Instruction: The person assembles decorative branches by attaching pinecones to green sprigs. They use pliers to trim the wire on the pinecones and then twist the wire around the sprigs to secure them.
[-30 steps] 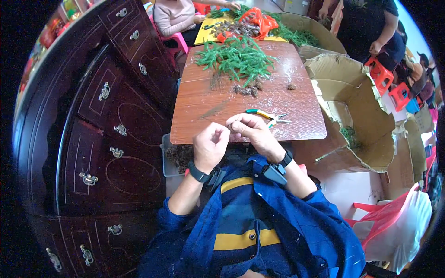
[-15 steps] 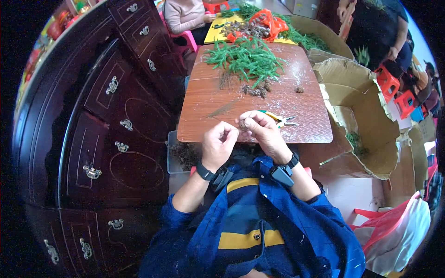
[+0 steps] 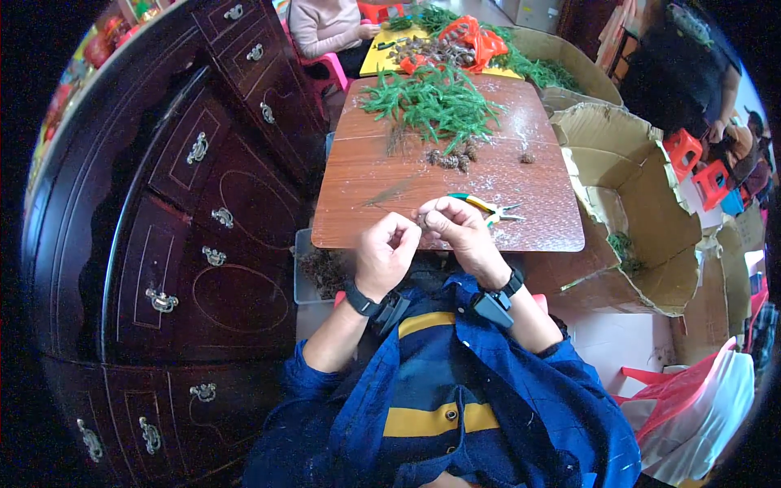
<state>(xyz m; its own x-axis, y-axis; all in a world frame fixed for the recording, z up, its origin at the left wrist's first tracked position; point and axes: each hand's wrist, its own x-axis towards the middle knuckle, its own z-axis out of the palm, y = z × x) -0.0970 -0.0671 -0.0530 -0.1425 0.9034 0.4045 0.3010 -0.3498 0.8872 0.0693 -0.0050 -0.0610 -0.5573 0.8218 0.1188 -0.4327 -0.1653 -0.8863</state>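
Observation:
At the table's near edge, my two hands meet in front of me. A small pine cone (image 3: 423,220) is pinched by my right hand (image 3: 460,229), mostly covered by the fingers. My left hand (image 3: 385,250) is closed in a pinch against it; what lies between its fingertips is too small to make out. Just beyond my right hand lie pliers (image 3: 486,208) with green and yellow handles. Several pine cones (image 3: 452,158) are clustered mid-table, and a single pine cone (image 3: 526,158) sits apart to their right. A heap of green artificial sprigs (image 3: 435,104) covers the far end.
Dark wooden drawers (image 3: 236,268) stand close on the left. Large cardboard boxes (image 3: 626,187) line the right side of the brown table (image 3: 358,191). A clear bin (image 3: 305,285) of brown bits is below left. Another person (image 3: 333,32) sits at the yellow table (image 3: 376,61).
My hands stay almost in place, fingers shifting slightly around the pine cone. The standing person at the upper right has moved a little to the right.

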